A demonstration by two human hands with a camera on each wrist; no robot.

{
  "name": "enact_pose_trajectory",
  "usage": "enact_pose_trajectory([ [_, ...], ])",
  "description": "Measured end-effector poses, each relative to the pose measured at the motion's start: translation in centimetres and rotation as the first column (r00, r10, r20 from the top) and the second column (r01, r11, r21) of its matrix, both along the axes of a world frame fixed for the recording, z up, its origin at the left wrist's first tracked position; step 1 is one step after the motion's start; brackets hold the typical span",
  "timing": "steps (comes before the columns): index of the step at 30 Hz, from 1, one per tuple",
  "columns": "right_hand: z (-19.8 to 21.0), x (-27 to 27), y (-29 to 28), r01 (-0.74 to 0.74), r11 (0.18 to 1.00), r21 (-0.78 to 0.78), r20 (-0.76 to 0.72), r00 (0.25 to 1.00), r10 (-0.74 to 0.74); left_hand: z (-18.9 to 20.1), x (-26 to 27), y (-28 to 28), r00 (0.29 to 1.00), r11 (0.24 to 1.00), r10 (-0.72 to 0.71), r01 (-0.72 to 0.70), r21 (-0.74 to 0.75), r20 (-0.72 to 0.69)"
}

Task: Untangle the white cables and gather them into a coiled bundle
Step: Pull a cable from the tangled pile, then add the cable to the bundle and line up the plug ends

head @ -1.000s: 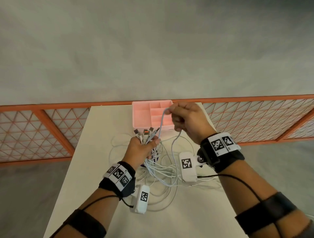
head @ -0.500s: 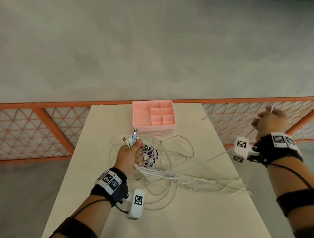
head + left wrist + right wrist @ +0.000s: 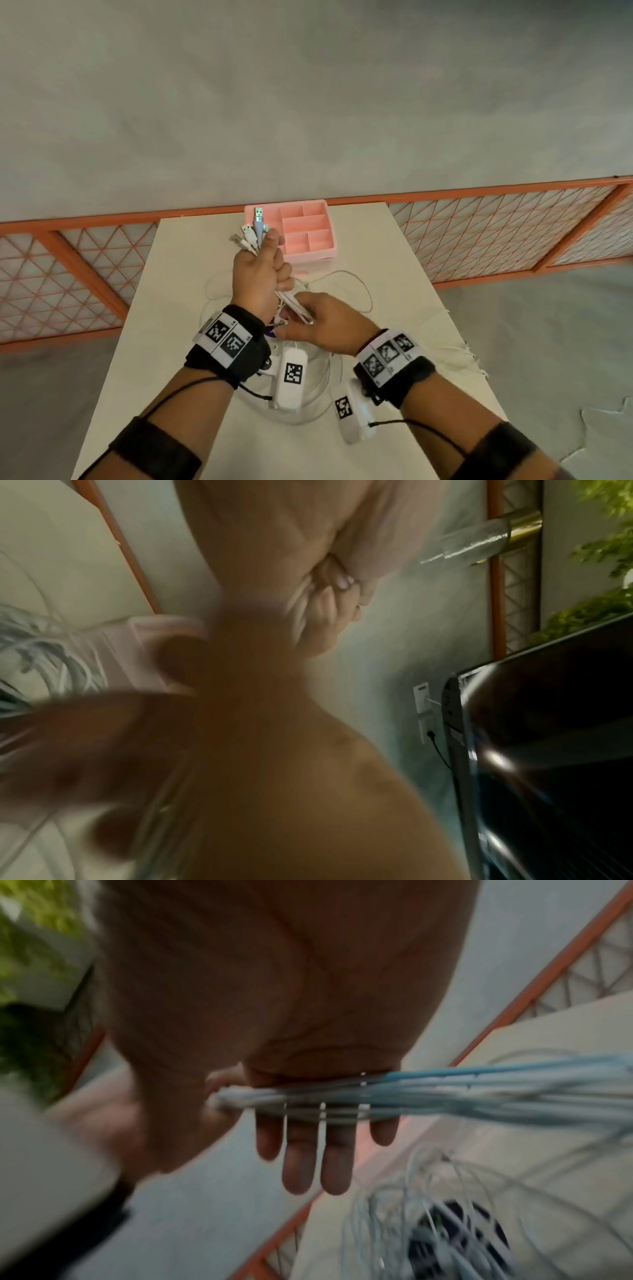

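My left hand [image 3: 263,270] is raised over the cream table [image 3: 178,308] in a fist round a bunch of white cables, their USB plugs [image 3: 253,229] sticking up above it. In the blurred left wrist view, curled fingers [image 3: 329,599] wrap white strands [image 3: 299,607]. Just below it, my right hand [image 3: 318,318] takes the same strands [image 3: 298,305]. In the right wrist view the cable bundle [image 3: 342,1099] lies across fairly straight fingers [image 3: 318,1150] with the thumb on its end. Loose loops [image 3: 346,284] trail on the table.
A pink divided tray [image 3: 308,233] sits at the table's far end, right behind my left hand. A dark purple round thing [image 3: 270,330] lies under the cables. Cable ends [image 3: 462,356] reach the table's right edge. An orange lattice fence [image 3: 513,233] runs behind the table.
My right hand swung out past the table's right edge pulling a cable, then came back to just under the left hand. The left hand lifted and moved forward with the plugs.
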State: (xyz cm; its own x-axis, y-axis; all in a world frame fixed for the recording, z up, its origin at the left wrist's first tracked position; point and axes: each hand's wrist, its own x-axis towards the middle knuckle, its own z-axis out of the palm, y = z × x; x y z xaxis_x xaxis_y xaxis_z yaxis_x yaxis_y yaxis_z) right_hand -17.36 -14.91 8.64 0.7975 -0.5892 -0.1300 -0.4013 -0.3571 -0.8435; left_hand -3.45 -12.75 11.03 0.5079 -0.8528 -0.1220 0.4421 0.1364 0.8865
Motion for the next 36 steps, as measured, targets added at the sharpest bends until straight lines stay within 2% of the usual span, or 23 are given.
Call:
enact_pose_trajectory([
  [3,-3.4,0.8,0.5,0.062,0.991,-0.117,-0.093,0.993,-0.074,-1.0,2.3,0.6,0.995,0.995,0.101,-0.101,0.001,0.000],
  [7,-7.6,-3.8,-2.0,0.094,0.982,-0.164,-0.357,0.922,-0.148,-2.9,6.5,2.4,0.950,0.968,0.250,-0.245,0.050,-0.185],
  [10,-9.7,-8.4,-3.8,0.145,0.965,-0.219,-0.489,0.840,-0.237,-4.5,8.6,3.2,0.906,0.945,0.326,-0.314,0.088,-0.270],
  [14,-11.3,-13.8,-5.6,0.214,0.912,-0.349,-0.643,0.653,-0.400,-5.8,9.7,3.9,0.913,0.936,0.347,-0.325,0.133,-0.215],
  [17,-11.9,-17.5,-6.5,0.249,0.873,-0.418,-0.729,0.482,-0.487,-6.3,9.7,4.2,0.933,0.946,0.310,-0.285,0.152,-0.180],
  [19,-12.6,-19.7,-6.8,0.288,0.865,-0.412,-0.786,0.369,-0.497,-6.5,9.0,4.5,0.962,0.962,0.232,-0.205,0.178,-0.145],
  [23,-13.9,-20.9,-6.2,0.275,0.931,-0.239,-0.909,0.275,-0.314,-7.3,6.2,5.3,0.999,0.968,-0.040,0.036,0.248,0.012],
  [25,-12.9,-18.9,-5.8,0.235,0.957,-0.173,-0.917,0.317,-0.244,-8.0,4.5,5.3,0.985,0.955,-0.148,0.120,0.272,0.085],
  [27,-10.8,-15.3,-5.7,0.189,0.972,-0.141,-0.889,0.409,-0.208,-8.4,3.1,5.1,0.966,0.939,-0.215,0.165,0.303,0.141],
  [28,-9.4,-13.1,-5.7,0.162,0.979,-0.128,-0.851,0.488,-0.192,-8.5,2.5,5.0,0.958,0.931,-0.240,0.181,0.316,0.159],
  [30,-7.1,-8.6,-5.3,0.122,0.984,-0.126,-0.661,0.730,-0.175,-8.4,1.6,4.9,0.942,0.920,-0.283,0.213,0.328,0.182],
  [31,-5.9,-6.4,-4.8,0.136,0.983,-0.125,-0.489,0.854,-0.180,-8.2,1.1,4.8,0.934,0.916,-0.301,0.226,0.332,0.193],
  [32,-4.8,-4.4,-4.1,0.182,0.978,-0.106,-0.291,0.935,-0.205,-8.1,0.8,4.8,0.926,0.911,-0.317,0.237,0.336,0.206],
  [34,-2.8,-0.7,-2.5,0.245,0.969,-0.028,0.009,0.970,-0.245,-7.7,0.2,4.7,0.904,0.906,-0.350,0.261,0.333,0.244],
  [36,-1.5,2.1,-1.1,0.234,0.972,0.020,0.138,0.962,-0.235,-7.3,-0.1,4.7,0.877,0.899,-0.386,0.287,0.332,0.286],
])
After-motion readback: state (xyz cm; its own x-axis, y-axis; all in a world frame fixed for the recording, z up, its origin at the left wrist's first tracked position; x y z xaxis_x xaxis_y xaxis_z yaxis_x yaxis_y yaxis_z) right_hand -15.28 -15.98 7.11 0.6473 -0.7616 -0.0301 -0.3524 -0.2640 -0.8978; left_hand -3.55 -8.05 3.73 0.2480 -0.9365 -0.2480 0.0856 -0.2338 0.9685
